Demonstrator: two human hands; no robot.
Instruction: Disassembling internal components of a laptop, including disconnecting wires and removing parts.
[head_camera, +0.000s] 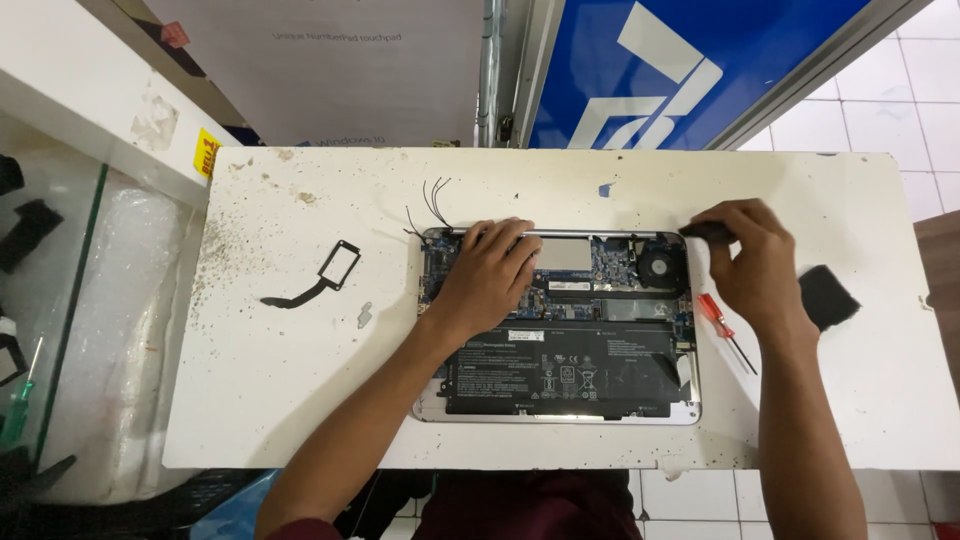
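Opened laptop (560, 345) lying bottom-up near the middle of the white bench (280, 390), back cover off, silver rim around the exposed insides. Inside: a wide flat black battery (570, 375) with white printed labels across the near half, a blue-green circuit board (610, 270) along the far half, a round black fan (660, 268) at the far right corner. Thin black wires (432, 205) curling up from the far left corner.

Left hand (490, 275) pressed palm-down on the left part of the board, fingers spread and curled over the far edge, gripping nothing visible. Right hand (755, 265) just beyond the laptop's right edge, fingertips pinched on a small dark flat piece (706, 232).

Red-handled screwdriver (722, 325) lying beside the laptop under the right wrist. Black square pad (828, 297) to the right of that hand. Black rectangular frame with a ribbon tail (325, 275) and a small metal bracket (365, 315) resting on the speckled, scuffed bench top at left.
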